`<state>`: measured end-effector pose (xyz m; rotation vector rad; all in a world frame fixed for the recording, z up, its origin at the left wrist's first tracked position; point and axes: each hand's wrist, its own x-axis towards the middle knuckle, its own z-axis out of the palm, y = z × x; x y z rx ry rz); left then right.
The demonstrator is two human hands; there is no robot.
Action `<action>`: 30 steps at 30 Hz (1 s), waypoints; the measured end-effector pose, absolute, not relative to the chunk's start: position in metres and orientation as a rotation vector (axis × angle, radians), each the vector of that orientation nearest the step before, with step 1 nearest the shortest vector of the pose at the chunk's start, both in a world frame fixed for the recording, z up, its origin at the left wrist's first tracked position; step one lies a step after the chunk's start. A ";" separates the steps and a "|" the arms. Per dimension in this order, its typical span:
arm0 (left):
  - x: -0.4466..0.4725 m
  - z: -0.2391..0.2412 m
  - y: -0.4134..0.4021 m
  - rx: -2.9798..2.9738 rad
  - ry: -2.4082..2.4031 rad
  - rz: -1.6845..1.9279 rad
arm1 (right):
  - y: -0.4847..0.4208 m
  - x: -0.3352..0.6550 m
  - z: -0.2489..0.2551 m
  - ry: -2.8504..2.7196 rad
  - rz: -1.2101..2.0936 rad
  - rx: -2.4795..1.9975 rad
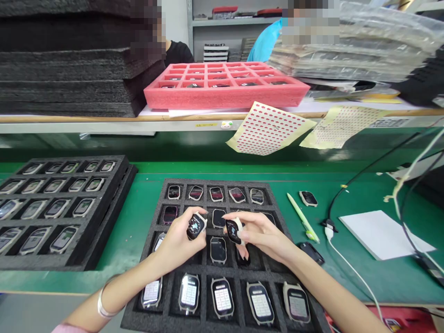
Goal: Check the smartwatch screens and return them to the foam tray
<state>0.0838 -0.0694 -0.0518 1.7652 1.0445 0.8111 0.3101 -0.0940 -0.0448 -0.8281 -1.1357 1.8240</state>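
My left hand (187, 238) grips a smartwatch body (196, 225) between thumb and fingers, its lit dial facing me. In my right hand (258, 233) is another strapless smartwatch (233, 231), tilted, also with a lit face. Both hands hover over a black foam tray (204, 270) of square pockets. Several watches lie in the pockets; in the front row, a watch (222, 297) shows a white screen with a grid of text. Watches farther back, such as one in the centre (218, 250), have dark screens. My forearms and hands hide some pockets.
Left stands a second black foam tray (114, 208) of watches. Right lie a green pen (302, 217), a loose watch (308, 198), a black part (311, 253), white paper (385, 235) and cables (354, 273). A shelf above carries a pink foam tray (225, 96) and stacked black foam (65, 83). Two people sit beyond.
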 end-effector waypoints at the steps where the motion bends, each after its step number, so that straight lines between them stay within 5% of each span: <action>1: 0.084 -0.052 -0.069 1.762 1.055 0.821 | -0.094 0.310 -0.044 -1.136 1.814 -0.824; 30: 0.083 -0.053 -0.070 1.744 1.072 0.901 | -0.094 0.313 -0.041 -1.147 1.769 -0.825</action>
